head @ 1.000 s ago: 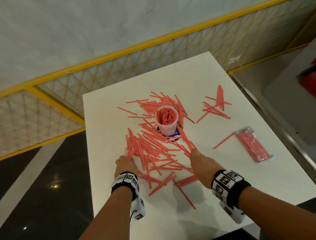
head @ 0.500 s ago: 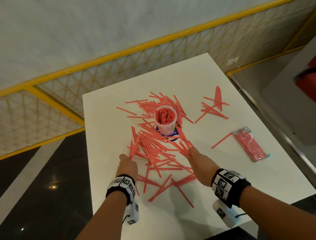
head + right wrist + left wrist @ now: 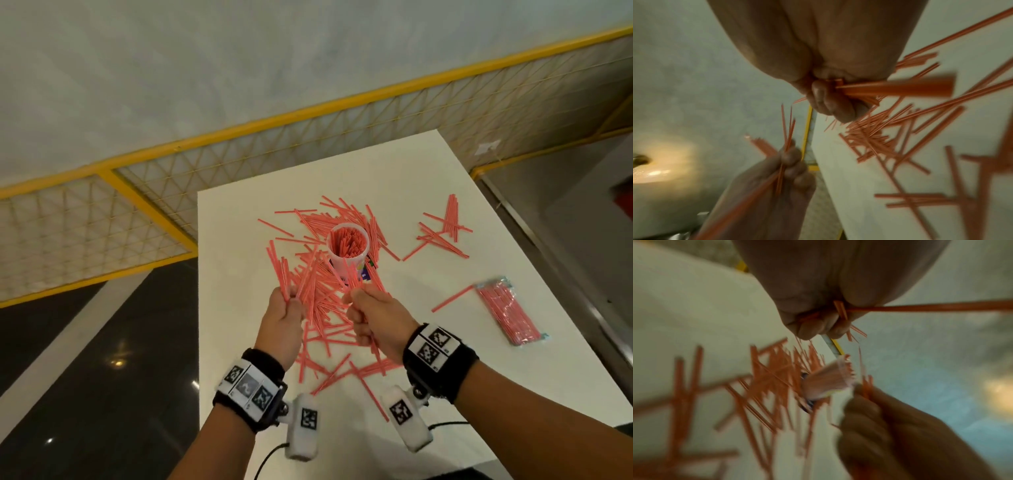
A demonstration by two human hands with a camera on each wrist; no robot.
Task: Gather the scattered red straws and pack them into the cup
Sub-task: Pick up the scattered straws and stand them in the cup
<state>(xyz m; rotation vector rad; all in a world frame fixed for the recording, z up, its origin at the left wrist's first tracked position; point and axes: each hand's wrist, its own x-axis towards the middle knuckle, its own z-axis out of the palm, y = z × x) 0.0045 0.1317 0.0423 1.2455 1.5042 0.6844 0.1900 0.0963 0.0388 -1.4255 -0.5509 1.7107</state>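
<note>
Near the centre of the head view, a translucent plastic cup (image 3: pixel 347 251) is stood upright on the white rectangular table (image 3: pixel 428 171), already crowded with thin red plastic straws that stand on end; it appears to be kept in the middle of the heap so that each handful has only a short way to travel. The scattered red straws (image 3: pixel 318 298) are strewn around and below it, with a smaller cluster (image 3: pixel 442 233) lying apart at the upper right. Just below the cup, the left hand (image 3: pixel 282 320) is clenched round a fan of straws pointing up and leftward, and the right hand (image 3: pixel 373 320) is clamped on a second, smaller bunch; the fists are held close together above the pile, probably so that the two bunches can be merged and squared before insertion. The wrist views are blurred, yet straws are seen jutting from both fists. A clear wrapped packet of red straws (image 3: pixel 507 313) is left unopened at the right edge, well apart.
</note>
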